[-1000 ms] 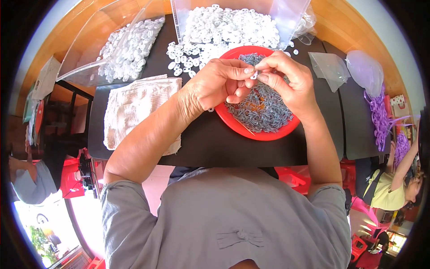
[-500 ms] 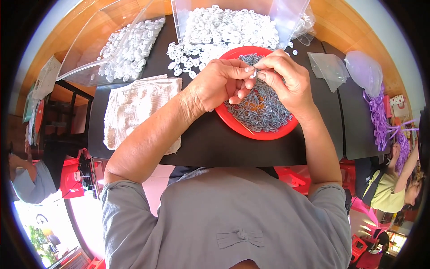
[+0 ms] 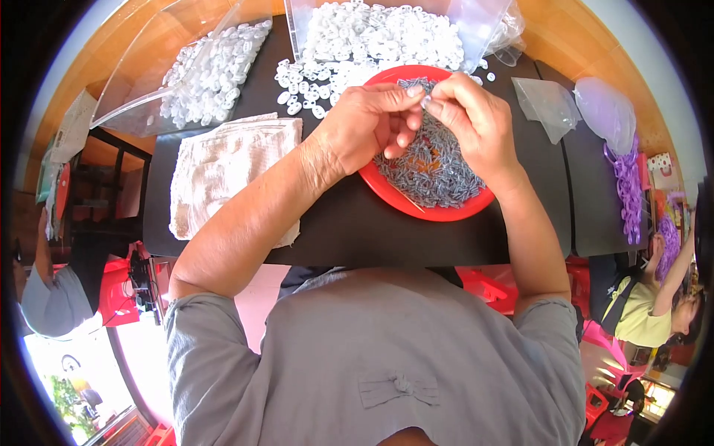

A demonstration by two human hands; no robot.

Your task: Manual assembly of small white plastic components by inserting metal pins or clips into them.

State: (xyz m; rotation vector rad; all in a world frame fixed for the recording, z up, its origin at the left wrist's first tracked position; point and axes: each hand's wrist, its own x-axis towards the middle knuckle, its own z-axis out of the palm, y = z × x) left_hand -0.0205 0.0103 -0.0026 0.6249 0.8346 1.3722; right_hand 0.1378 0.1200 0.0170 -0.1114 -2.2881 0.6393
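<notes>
Over a red plate (image 3: 428, 213), my left hand (image 3: 375, 123) and my right hand (image 3: 476, 123) meet fingertip to fingertip. Both are closed in a pinch. A small pale piece (image 3: 425, 102) shows at the right fingertips; its exact shape is too small to tell. What the left thumb and finger grip, if anything, is hidden. The plate holds a heap of slim grey parts (image 3: 439, 175), with a thin stick (image 3: 409, 199) along its near left side. Beyond the hands, small white oval pieces with holes (image 3: 309, 85) lie loose on the dark table.
A clear bin (image 3: 387, 33) of white pieces stands at the back, another tilted clear bin (image 3: 204, 78) at back left. A folded cloth (image 3: 223, 175) lies left of my forearm. Plastic bags (image 3: 547, 108) and purple chain links (image 3: 628, 186) are at right. People sit on both sides.
The whole view has shifted slightly, so table and plate sit a little higher. My hands remain pinched together over the plate; the white piece between them is less exposed now.
</notes>
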